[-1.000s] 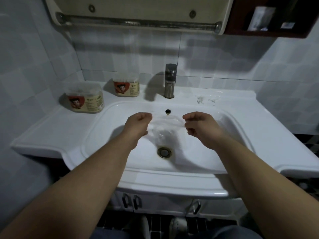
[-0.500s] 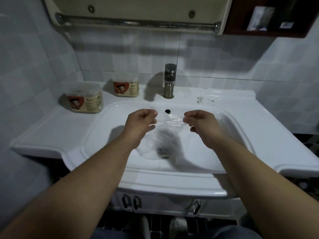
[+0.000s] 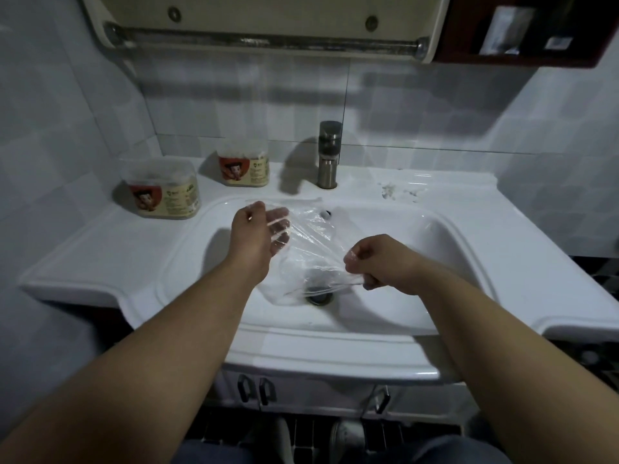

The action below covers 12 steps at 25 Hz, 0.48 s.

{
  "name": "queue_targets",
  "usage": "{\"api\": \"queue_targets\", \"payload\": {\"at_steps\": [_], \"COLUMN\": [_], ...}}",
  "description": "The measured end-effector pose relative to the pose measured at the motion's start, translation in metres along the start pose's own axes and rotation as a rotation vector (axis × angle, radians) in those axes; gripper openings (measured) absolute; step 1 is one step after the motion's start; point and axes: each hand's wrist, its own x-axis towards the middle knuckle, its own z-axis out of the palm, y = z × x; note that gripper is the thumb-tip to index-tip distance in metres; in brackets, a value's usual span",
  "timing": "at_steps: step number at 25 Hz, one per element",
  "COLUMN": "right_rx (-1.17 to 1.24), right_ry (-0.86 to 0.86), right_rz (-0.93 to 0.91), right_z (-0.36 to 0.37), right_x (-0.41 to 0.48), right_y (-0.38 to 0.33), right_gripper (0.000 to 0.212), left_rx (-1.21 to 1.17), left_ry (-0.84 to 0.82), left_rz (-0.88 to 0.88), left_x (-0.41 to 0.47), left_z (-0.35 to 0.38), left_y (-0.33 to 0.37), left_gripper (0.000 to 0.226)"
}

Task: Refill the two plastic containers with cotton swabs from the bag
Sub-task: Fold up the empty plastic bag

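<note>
The clear plastic bag [image 3: 308, 249] is held above the basin of the sink [image 3: 412, 226], in the centre of the frame, and no cotton swabs can be made out inside it. It looks empty, though thin film in dim light may hide a few.

The two plastic containers are set on the countertop [image 3: 83, 249] at the upper left. The nearer container [image 3: 162, 192] is at the basin's left corner, and the farther container [image 3: 244, 169] is against the tiled wall, left of the tap [image 3: 329, 155]. Both are seen with lids on and a pale mass showing under the clear tops. The refill is therefore judged to be done or nearly so, with only the bag left to be dealt with.

The bag is drawn taut on a diagonal, its long axis running from upper left to lower right. The upper end is carried by the left hand [image 3: 256, 237], whose loosely extended fingers [image 3: 279, 226] are seen through the film. The lower end is pinched in the curled fingers of the right hand [image 3: 382, 262]. Which end is the mouth cannot be told.
</note>
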Motion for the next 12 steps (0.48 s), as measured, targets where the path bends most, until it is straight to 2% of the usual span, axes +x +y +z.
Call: {"api": "queue_targets", "payload": {"at_steps": [3,7,10,12], "right_rx": [-0.040,0.229,0.416,0.640], "right_ry": [-0.037,-0.068,0.000,0.050], "right_rz": [-0.020,-0.015,-0.045,-0.057], "right_z": [0.000,-0.003,0.000,-0.001], "right_x": [-0.001,-0.004,-0.003,-0.003], "right_y": [-0.003,-0.010,-0.016,-0.018], "right_gripper": [0.009,0.044,0.028,0.018], "left_rx": [-0.002,0.110,0.169,0.383], "left_ry": [-0.029,-0.175,-0.250,-0.349], "left_rz": [-0.047,-0.090,-0.093,-0.118], "left_x": [0.000,-0.005,-0.013,-0.017], "left_z": [-0.001,0.004,0.007,0.005], "left_y": [0.001,-0.004,-0.003,-0.004], "left_gripper": [0.017,0.016,0.018,0.031]}}
